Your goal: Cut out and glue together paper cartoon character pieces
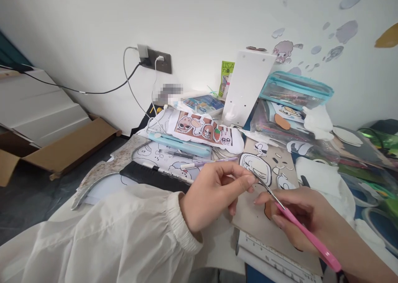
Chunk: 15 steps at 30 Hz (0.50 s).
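My left hand (217,191), in a white sleeve, pinches the edge of a small white cartoon cut-out (256,167) between thumb and fingers. My right hand (298,216) grips pink-handled scissors (298,225), whose thin metal blades reach up-left to the cut-out right by my left fingertips. Both hands hover over a brown cardboard sheet (258,220) that carries several small printed paper figures.
A long strip of cartoon characters (205,129) lies behind, beside a light-blue case (183,144), pens and a black marker (155,175). A white stand (245,88) and turquoise zip pouch (295,90) sit by the wall. A cardboard box (62,148) lies on the floor at left.
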{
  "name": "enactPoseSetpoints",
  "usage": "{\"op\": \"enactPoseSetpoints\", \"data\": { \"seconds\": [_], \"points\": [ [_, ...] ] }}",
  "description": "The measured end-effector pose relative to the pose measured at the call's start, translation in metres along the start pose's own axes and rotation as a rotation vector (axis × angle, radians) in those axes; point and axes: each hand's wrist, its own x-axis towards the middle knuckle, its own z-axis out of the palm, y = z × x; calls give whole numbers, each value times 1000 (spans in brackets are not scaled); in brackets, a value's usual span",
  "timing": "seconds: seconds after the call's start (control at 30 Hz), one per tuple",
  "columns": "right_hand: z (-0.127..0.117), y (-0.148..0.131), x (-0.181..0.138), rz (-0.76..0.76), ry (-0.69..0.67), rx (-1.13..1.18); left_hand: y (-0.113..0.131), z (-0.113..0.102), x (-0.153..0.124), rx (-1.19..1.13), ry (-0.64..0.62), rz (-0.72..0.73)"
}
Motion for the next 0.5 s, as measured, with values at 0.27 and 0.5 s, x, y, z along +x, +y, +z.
{"op": "enactPoseSetpoints", "data": {
  "seconds": [0.27, 0.5],
  "points": [
    [-3, 5, -3, 28, -32, -12, -1, -1, -2, 42, -1, -19],
    [-4, 9, -4, 25, -58, 37, -1, -1, -1, 29, -4, -29]
  ]
}}
